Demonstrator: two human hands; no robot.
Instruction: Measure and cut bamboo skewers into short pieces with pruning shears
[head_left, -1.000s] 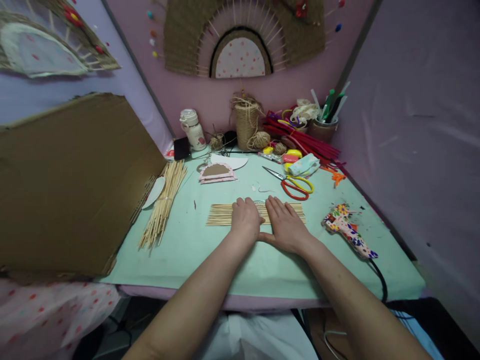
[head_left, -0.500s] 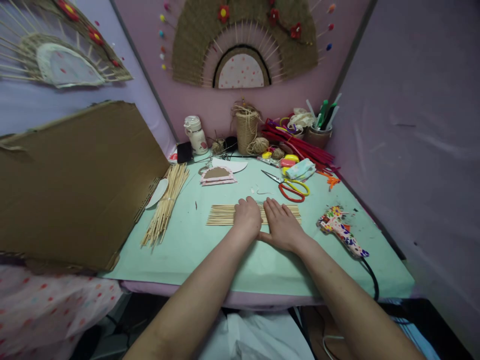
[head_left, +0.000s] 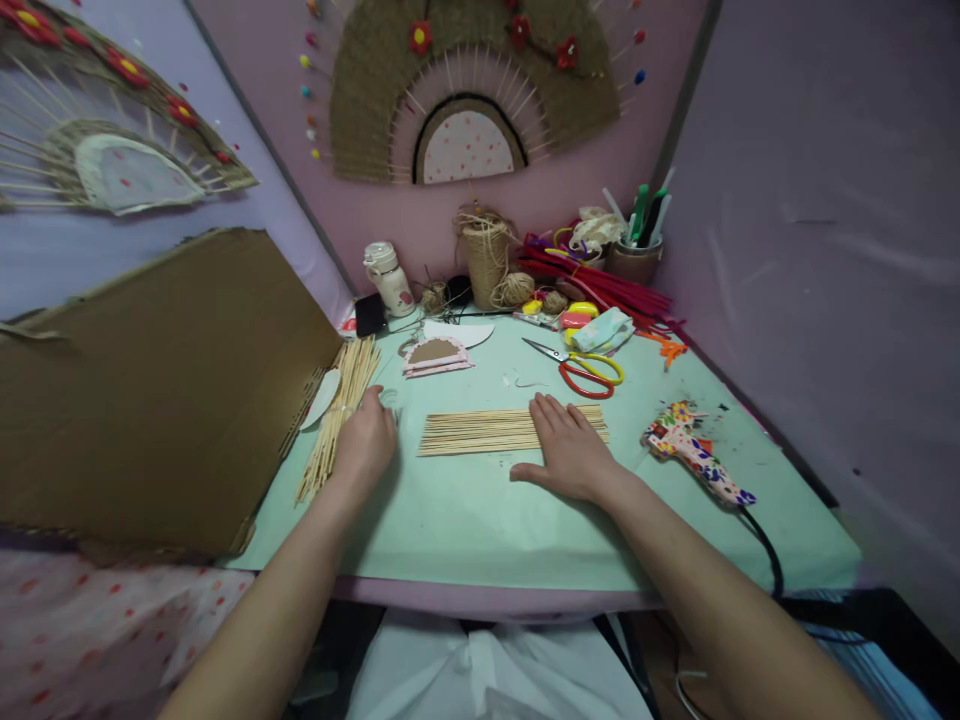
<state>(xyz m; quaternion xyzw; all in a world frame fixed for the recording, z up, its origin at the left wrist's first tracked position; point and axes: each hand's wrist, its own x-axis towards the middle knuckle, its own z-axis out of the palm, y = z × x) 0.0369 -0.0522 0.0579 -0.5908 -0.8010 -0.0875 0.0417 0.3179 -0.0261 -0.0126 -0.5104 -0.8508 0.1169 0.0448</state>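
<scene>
A flat row of thin wooden sticks (head_left: 480,432) lies side by side on the pale green table (head_left: 465,520). My right hand (head_left: 568,456) rests flat on the row's right end with its fingers stretched out. Over to the left, my left hand (head_left: 366,440) sits between that row and a loose bundle of sticks (head_left: 336,415). Its fingers are curled, and a small clear thing (head_left: 388,399) shows at the fingertips; I cannot make out what it is.
A big cardboard sheet (head_left: 150,380) leans at the left. Red and yellow scissors (head_left: 585,370), a patterned glue gun (head_left: 694,452) with its cord, pink half-round pieces (head_left: 435,355), a twine spool (head_left: 485,255), a white bottle (head_left: 388,275), red pipe cleaners (head_left: 600,285) and a pen cup (head_left: 634,255) stand behind.
My left hand has left the row of sticks and slid left toward the loose bundle. The right hand stays flat on the row. The camera has shifted slightly.
</scene>
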